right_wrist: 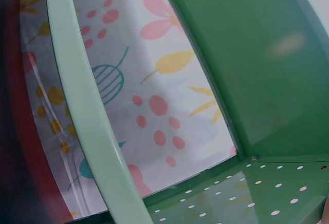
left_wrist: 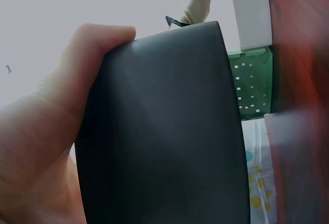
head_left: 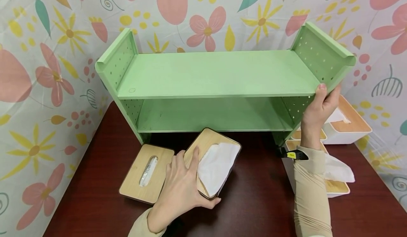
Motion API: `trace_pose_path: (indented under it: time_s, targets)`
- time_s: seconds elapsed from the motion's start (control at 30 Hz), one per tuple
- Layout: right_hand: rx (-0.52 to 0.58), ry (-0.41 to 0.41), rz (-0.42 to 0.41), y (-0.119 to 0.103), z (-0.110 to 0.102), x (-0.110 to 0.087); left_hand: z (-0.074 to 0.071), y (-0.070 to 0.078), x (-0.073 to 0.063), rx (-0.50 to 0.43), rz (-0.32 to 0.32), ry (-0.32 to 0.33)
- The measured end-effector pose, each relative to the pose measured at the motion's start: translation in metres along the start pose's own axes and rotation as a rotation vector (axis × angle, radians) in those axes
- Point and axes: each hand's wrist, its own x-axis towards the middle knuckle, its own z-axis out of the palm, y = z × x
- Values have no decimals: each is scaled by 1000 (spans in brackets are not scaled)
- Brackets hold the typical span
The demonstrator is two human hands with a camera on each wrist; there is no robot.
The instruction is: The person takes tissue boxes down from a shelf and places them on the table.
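Note:
In the head view my left hand grips a tissue box with a light wooden lid, thumb at its near end and fingers across the top. A white tissue spreads over that lid. The box's dark side fills the left wrist view. My right hand holds the right end panel of a light green two-tier shelf, its thumb by the upper board. Left of the held box lies a second wooden-lidded box with a slot.
White tissue boxes with wooden tops stand at the right, one behind and another nearer, partly hidden by my right arm. All stands on a dark red table. Behind the shelf hangs a flower-patterned cloth.

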Motion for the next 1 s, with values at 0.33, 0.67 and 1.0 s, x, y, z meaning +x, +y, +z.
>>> trace_pose_path:
  time_s: [0.33, 0.67, 1.0]
  targets:
    - [8, 5, 18, -12, 5, -5, 10, -4, -3, -27, -58, -58]
    - [0, -6, -30, -26, 12, -11, 20, -7, -8, -8, -39, -55]
    - [14, -5, -13, -22, 9, -9, 26, -12, -11, 4, -51, -78]
